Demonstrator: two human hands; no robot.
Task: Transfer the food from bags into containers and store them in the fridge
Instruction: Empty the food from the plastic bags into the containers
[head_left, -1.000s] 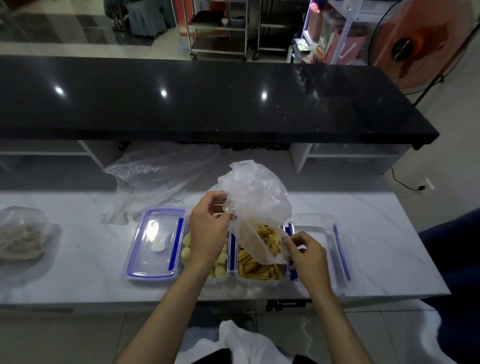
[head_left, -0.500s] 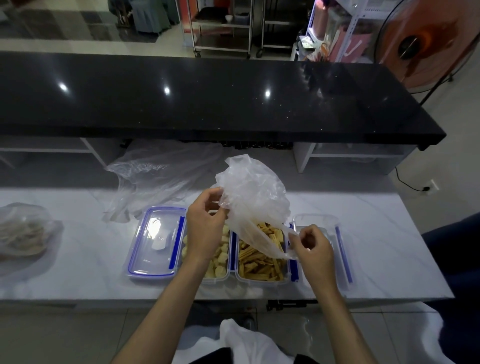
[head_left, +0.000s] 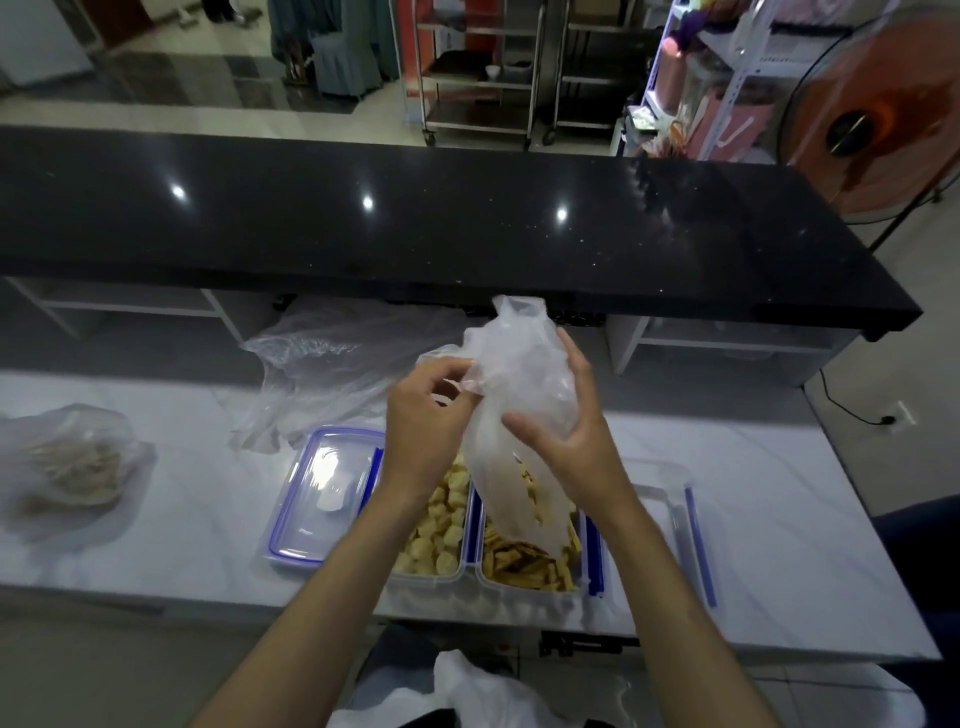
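I hold a clear plastic bag (head_left: 519, 395) upside down over the right container (head_left: 530, 584), which holds yellow strips of food. A few strips still show inside the bag's lower end. My left hand (head_left: 423, 431) pinches the bag's upper left edge. My right hand (head_left: 563, 426) wraps around the bag's middle from the right. Beside it, the left container (head_left: 431, 574) holds pale yellow round pieces; my left forearm crosses over it.
A blue-rimmed lid (head_left: 324, 493) lies left of the containers, another lid (head_left: 675, 525) to their right. An empty clear bag (head_left: 332, 364) lies behind. A bag with pale food (head_left: 72, 462) sits far left. A black raised counter (head_left: 415, 223) overhangs the back.
My right hand left the bag's bottom corner and rose to wrap round its middle. The bag now stands higher and narrower, with more strips fallen into the right container.
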